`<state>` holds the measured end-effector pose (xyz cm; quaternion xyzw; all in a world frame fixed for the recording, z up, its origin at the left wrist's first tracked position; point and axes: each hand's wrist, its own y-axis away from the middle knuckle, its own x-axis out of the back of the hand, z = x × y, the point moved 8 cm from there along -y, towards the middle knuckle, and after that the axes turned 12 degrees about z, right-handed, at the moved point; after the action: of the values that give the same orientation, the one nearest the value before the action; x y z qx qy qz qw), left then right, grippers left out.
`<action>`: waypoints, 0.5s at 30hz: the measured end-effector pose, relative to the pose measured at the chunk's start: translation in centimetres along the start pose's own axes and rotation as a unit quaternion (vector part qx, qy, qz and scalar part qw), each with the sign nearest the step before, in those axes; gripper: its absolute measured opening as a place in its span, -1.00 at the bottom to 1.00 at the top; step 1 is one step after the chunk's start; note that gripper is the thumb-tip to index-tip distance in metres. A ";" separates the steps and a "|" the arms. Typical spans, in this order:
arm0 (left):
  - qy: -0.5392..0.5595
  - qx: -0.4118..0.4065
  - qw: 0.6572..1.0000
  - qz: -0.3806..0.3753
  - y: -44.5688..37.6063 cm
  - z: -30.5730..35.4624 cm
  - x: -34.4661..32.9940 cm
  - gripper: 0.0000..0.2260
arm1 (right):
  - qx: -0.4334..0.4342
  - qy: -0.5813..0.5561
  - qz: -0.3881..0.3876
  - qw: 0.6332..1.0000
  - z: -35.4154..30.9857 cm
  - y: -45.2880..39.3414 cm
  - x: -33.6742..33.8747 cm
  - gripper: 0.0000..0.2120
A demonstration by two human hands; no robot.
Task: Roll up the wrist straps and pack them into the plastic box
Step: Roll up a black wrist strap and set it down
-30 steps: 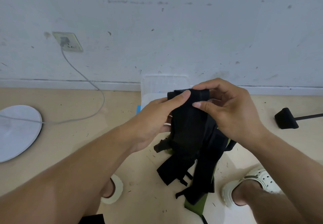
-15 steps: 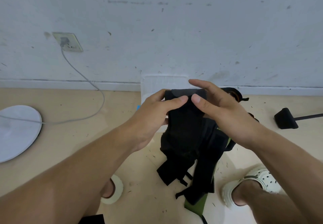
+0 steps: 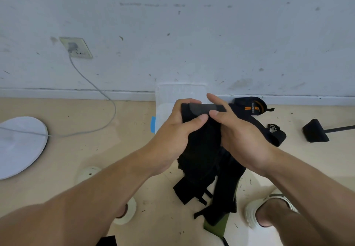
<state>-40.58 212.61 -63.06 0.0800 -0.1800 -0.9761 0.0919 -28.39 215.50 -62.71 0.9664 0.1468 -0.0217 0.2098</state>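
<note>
Both hands hold one black wrist strap [image 3: 201, 142] up in front of me by its top end. My left hand [image 3: 176, 130] grips its left edge, thumb pressed on the front. My right hand [image 3: 236, 130] pinches its right edge between thumb and fingers. The strap hangs down over a heap of more black straps [image 3: 221, 192] on the floor, one with an olive end. Another black strap with orange stripes [image 3: 251, 107] lies by the wall. The clear plastic box [image 3: 172, 94] stands against the baseboard, mostly hidden behind my hands.
A white round base [image 3: 19, 146] lies at the left, with a grey cable [image 3: 92, 86] running up to a wall socket [image 3: 75, 47]. A black foot on a rod [image 3: 315, 130] sits at the right. My feet in white clogs [image 3: 272, 211] rest on the beige floor.
The strap's top end went from bunched between both hands to spread flat. My right hand slid right along the top edge, uncovering the orange-striped strap behind it.
</note>
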 end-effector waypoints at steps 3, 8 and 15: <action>-0.020 -0.026 0.999 0.004 -0.2 0.4 0.2 -0.71 | 0.028 0.069 0.002 0.997 -0.6 0.0 0.3 -0.38; -0.029 -0.040 0.999 0.010 -0.7 1.3 0.5 -0.59 | 0.112 0.123 0.039 0.985 -2.5 0.1 0.9 -0.51; 0.036 0.012 0.998 0.045 -0.9 1.5 0.8 -0.62 | 0.174 0.138 0.043 0.974 -2.9 -0.4 1.6 -0.55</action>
<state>-41.77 213.79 -62.11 0.1078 -0.1915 -0.9653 0.1412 -27.03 217.44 -60.38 0.9872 0.1263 0.0959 0.0169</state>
